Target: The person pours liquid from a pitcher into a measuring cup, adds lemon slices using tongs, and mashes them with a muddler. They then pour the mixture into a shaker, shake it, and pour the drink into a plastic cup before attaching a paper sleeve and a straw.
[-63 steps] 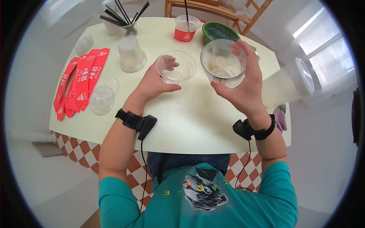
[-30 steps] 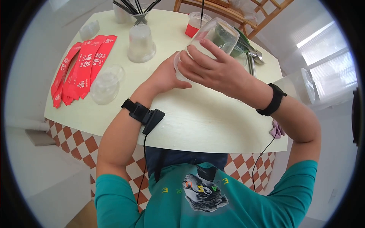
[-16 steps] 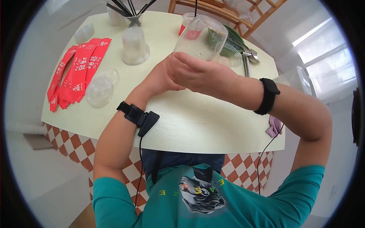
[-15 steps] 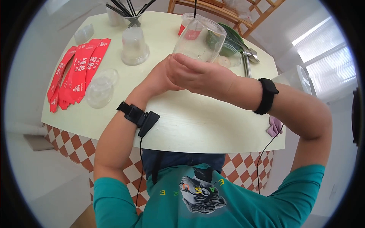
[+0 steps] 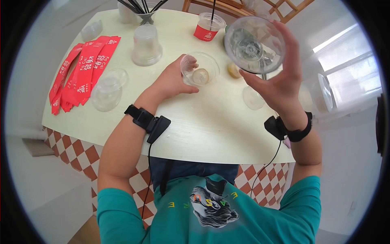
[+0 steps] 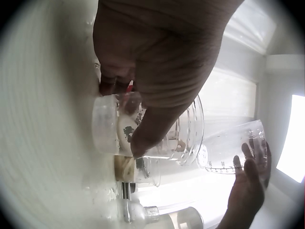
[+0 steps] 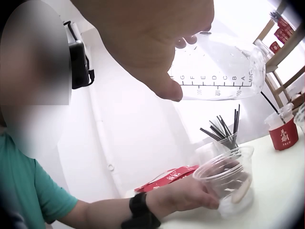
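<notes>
In the head view my left hand (image 5: 172,80) grips a clear plastic cup (image 5: 210,63) standing low over the table. A pale round slice (image 5: 200,76) lies at its bottom; the same slice (image 7: 242,191) leans inside the cup in the right wrist view. My right hand (image 5: 284,79) holds up a larger clear measuring cup (image 5: 255,44), thumb on the near side. Black graduation marks and letters run along this measuring cup (image 7: 214,78) in the right wrist view, and no solid piece shows in it. A yellowish round piece (image 5: 234,70) sits on the table between the two cups.
Red printed sleeves (image 5: 83,75) and a clear lid (image 5: 107,91) lie at left. Behind stand upturned stacked cups (image 5: 146,44), black straws (image 5: 146,8) in a cup and a red-sleeved cup (image 5: 206,32) with a straw. A tall clear container (image 5: 321,95) stands at right.
My right hand tipped the measuring cup over the left cup, then turned it back and drew it to the right. The pale piece formerly inside it now lies in the left cup.
</notes>
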`<state>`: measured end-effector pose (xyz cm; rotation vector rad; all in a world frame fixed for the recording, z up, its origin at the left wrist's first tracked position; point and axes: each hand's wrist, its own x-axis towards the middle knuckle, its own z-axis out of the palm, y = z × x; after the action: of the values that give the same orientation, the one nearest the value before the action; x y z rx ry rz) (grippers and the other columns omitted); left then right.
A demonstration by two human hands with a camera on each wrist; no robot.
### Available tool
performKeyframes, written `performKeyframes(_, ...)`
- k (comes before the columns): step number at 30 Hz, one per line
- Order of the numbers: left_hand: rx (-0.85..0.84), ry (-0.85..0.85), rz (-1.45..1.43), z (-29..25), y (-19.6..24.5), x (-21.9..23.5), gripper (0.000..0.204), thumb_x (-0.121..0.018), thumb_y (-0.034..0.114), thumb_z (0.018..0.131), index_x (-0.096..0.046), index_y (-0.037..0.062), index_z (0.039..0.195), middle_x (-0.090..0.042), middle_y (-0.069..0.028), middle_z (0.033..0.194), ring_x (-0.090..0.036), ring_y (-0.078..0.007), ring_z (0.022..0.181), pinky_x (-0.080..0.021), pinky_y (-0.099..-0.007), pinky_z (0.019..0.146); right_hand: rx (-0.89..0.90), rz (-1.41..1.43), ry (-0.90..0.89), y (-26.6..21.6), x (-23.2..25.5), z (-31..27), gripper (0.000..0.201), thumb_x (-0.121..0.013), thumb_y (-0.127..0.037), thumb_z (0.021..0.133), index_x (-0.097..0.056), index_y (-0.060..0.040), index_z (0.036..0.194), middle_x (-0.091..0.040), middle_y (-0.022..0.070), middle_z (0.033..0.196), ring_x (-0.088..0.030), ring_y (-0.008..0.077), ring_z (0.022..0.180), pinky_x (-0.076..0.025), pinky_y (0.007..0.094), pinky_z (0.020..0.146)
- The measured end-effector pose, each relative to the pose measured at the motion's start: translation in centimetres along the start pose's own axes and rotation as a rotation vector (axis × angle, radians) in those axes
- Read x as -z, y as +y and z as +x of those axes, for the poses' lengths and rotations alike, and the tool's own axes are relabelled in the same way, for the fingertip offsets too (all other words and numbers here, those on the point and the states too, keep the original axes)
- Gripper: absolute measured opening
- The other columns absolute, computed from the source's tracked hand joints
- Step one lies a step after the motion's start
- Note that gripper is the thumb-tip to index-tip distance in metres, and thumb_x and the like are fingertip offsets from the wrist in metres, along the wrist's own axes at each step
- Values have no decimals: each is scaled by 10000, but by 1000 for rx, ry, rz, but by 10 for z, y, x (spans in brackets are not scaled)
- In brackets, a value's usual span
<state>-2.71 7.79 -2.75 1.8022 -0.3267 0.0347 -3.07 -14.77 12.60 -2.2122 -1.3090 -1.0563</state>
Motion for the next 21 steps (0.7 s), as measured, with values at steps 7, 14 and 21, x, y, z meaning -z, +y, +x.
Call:
performKeyframes(7,45,35,39,0,3,0,858,-839,51,553,-425,41,1305,-581,-122,1208,-544,-214,1157,-426,-326,996,-758,635,-102,0,-3,-73,932,-854,-173,617,-329,-36,1374,-485,129,1291,-489,241,1211,-460,418,973)
performKeyframes(14,57,110,75,3,2,-4,960,-857,59,543,-379,63,1375,-578,-139,1207,-542,-233,1162,-437,-348,991,-843,570,-187,1,-28,-97,949,-864,-196,623,-317,-46,1384,-468,158,1331,-487,271,1233,-456,421,982)
performKeyframes(21,104,151,117,4,-2,-2,988,-863,46,546,-357,72,1394,-541,-139,1248,-514,-234,1199,-433,-357,1003,-809,498,-156,10,-35,-112,1012,-867,-214,613,-291,-27,1424,-454,191,1348,-482,305,1245,-431,413,1004)
